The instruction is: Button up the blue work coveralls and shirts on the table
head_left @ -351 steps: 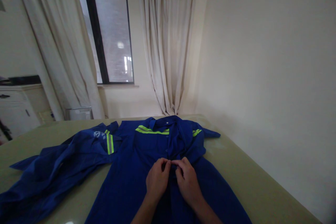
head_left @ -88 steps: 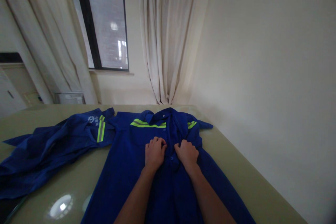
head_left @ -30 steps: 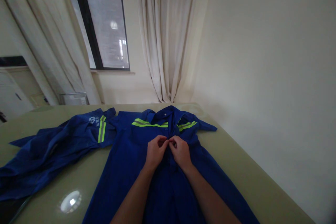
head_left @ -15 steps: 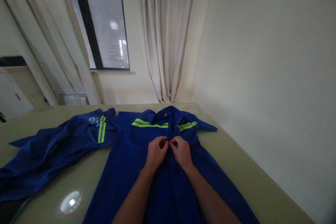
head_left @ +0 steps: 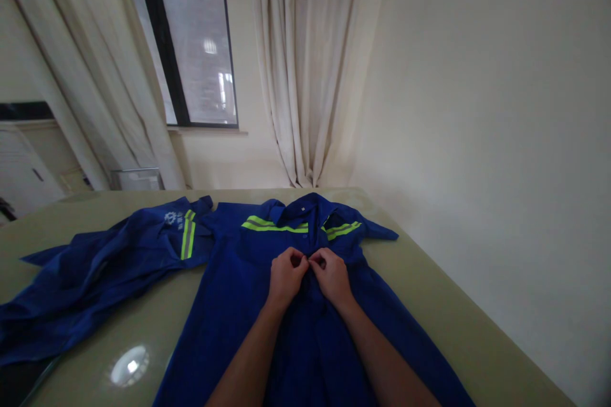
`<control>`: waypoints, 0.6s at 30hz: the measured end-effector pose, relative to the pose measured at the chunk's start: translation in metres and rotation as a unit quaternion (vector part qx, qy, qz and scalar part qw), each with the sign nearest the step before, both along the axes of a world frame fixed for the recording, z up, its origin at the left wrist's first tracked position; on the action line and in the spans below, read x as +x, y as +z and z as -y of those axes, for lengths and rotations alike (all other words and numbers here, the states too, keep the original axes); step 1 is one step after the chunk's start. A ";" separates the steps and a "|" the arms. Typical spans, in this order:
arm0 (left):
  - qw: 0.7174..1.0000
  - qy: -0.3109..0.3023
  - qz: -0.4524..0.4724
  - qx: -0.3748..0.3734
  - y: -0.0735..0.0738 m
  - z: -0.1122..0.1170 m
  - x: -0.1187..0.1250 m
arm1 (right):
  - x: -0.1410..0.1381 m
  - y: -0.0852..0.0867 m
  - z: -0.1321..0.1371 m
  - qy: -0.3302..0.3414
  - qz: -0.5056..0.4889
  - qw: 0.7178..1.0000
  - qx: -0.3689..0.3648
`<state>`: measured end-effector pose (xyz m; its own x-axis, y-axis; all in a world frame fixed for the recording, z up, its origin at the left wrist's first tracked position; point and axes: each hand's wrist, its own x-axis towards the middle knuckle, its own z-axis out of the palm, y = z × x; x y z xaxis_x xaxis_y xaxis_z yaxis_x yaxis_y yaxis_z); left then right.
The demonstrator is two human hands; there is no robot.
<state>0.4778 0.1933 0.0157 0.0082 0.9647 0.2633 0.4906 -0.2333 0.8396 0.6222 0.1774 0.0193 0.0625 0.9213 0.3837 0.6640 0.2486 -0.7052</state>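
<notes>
A blue work garment [head_left: 238,280] with yellow-green and grey reflective bands lies spread on the table, its collar toward the far edge. At its front opening, below the chest bands, my left hand [head_left: 287,272] pinches the cloth between thumb and fingertips. Close against it, my right hand [head_left: 330,272] is closed in a pinch on the other side of the opening. The fingertips of both hands nearly meet. Whether a button sits between them cannot be made out. Above my hands a small button shows on the front edge.
Another blue garment [head_left: 109,261] with a white gear emblem lies at the left, touching the first one's sleeve. The greenish table [head_left: 147,321] reflects a lamp. A wall [head_left: 487,140] borders the right side; curtains [head_left: 305,76] and a window [head_left: 195,38] stand behind.
The view has shifted very slightly. Both hands keep their pinch at the same spot on the garment's front, with barely any movement.
</notes>
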 end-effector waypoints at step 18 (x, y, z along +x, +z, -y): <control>0.991 -0.021 -0.113 0.067 0.006 0.011 0.003 | 0.008 -0.012 -0.017 0.003 -0.154 0.987 -0.043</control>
<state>0.4803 0.1827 0.0213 0.1210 0.9191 0.3749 0.6506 -0.3587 0.6693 0.6304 0.1942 0.0071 0.1595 0.9505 0.2667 0.4127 0.1812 -0.8926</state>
